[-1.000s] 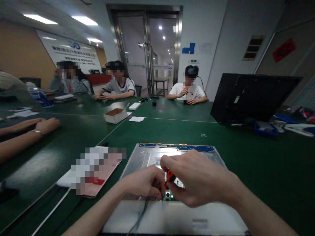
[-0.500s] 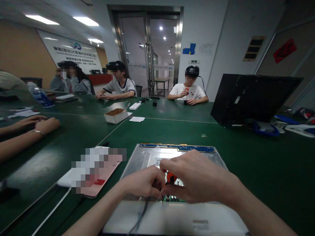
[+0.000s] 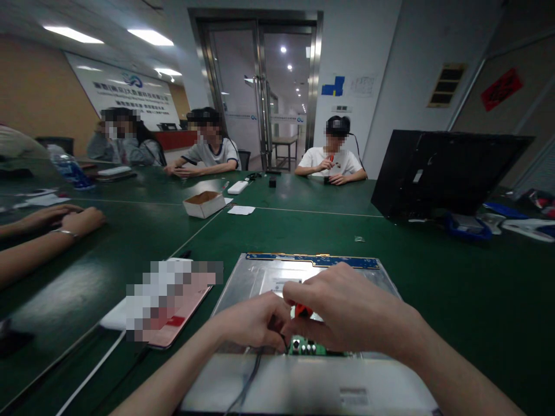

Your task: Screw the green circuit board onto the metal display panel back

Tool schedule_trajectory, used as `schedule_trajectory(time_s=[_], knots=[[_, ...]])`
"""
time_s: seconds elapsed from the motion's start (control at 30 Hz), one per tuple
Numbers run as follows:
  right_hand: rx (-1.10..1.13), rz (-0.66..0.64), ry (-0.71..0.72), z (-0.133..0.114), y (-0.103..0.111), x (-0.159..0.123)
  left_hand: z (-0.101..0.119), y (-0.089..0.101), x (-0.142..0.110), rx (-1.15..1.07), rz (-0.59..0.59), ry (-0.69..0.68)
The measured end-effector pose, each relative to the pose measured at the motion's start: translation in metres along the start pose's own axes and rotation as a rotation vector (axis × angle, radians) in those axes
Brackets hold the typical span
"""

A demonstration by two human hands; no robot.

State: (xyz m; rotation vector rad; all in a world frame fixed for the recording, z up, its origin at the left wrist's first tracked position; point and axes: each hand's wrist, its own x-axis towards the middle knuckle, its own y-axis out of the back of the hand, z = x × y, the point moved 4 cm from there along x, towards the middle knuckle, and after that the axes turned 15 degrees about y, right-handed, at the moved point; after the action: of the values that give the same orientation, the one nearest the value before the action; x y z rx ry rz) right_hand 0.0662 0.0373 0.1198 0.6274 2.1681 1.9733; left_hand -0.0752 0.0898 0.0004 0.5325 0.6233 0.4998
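Observation:
My right hand (image 3: 347, 312) is curled round the orange-red handle of a screwdriver (image 3: 302, 311). Its tip is hidden behind my fingers. Close against it, my left hand (image 3: 255, 319) is closed in a pinch; a thin dark wire shows by its fingertips, but what it grips is hidden. Under both hands lies a flat display panel (image 3: 240, 283), its metal back facing up. A green circuit board (image 3: 309, 347) shows between and below my hands. Along the panel's far edge runs a blue circuit strip (image 3: 347, 263). Dark cables (image 3: 250, 378) cross the panel's pale near part.
Left of the panel lie a pink phone (image 3: 191, 303) and a white device with a cable. A small open box (image 3: 203, 205) stands farther back. A black monitor (image 3: 442, 173) is at the right. A co-worker's hands (image 3: 82, 222) rest at the left; other people sit across the table.
My right hand has shifted slightly and its lower fingers have lifted, so more of the green board shows. The left hand has stayed in place.

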Motion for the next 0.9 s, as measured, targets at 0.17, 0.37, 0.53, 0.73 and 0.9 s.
schedule_trajectory(time_s=[0.17,0.37,0.53,0.73,0.9], knots=[[-0.016,0.012,0.008,-0.003,0.002,0.0,0.0,-0.001,0.0,-0.05,-0.021,0.05],[-0.007,-0.011,-0.005,0.001,0.0,0.0,0.001,0.002,-0.001,-0.003,-0.003,0.068],[-0.012,-0.023,-0.033,-0.001,0.001,0.0,0.003,0.002,-0.002,-0.06,-0.031,0.081],[0.001,-0.028,-0.038,0.0,0.001,-0.002,0.01,0.003,-0.002,-0.061,-0.022,0.016],[-0.025,-0.029,-0.049,0.003,-0.002,0.0,0.009,0.003,-0.002,-0.047,-0.025,0.007]])
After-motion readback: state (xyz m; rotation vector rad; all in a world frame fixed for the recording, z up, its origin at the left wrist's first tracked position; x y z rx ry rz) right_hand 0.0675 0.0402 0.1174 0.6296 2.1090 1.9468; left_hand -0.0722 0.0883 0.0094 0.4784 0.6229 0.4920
